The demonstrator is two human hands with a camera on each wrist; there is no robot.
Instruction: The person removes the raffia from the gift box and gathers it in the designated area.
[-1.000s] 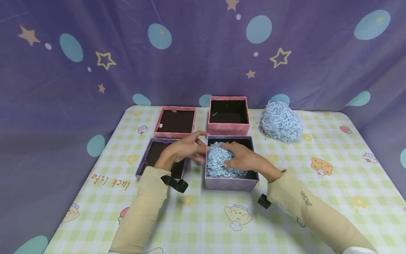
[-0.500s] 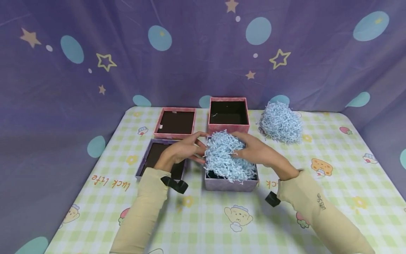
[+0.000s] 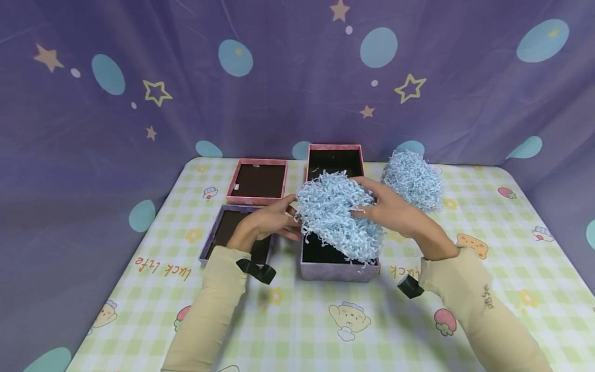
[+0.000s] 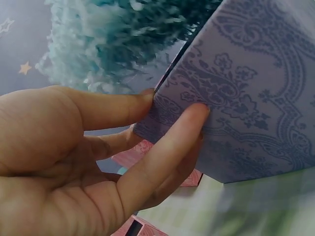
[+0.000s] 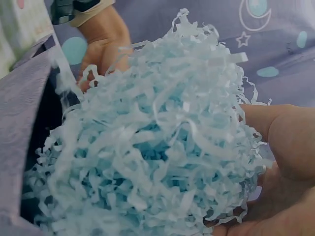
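My right hand (image 3: 395, 212) grips a big clump of light blue shredded paper (image 3: 332, 212), thumb and fingers sunk into its right side. The clump is raised over the purple patterned box (image 3: 337, 272), whose dark inside shows below it. In the right wrist view the shredded paper (image 5: 147, 137) fills the middle, hiding some of the fingertips. My left hand (image 3: 267, 222) rests on the box's left side by the back corner. Seen from the left wrist, its fairly straight fingers touch the patterned wall of the box (image 4: 246, 113) and the rim, one reaching behind the corner.
Left of the box lies a purple lid (image 3: 214, 227), inside up, partly under my left hand. Behind it is a pink lid (image 3: 257, 178). A pink box (image 3: 334, 146) stands behind the purple one. A second shredded paper pile (image 3: 413, 181) lies at the back right.
My right hand has lifted the shredded paper out of the purple box, moving up and slightly right with it. The left hand has stayed at the box's side.
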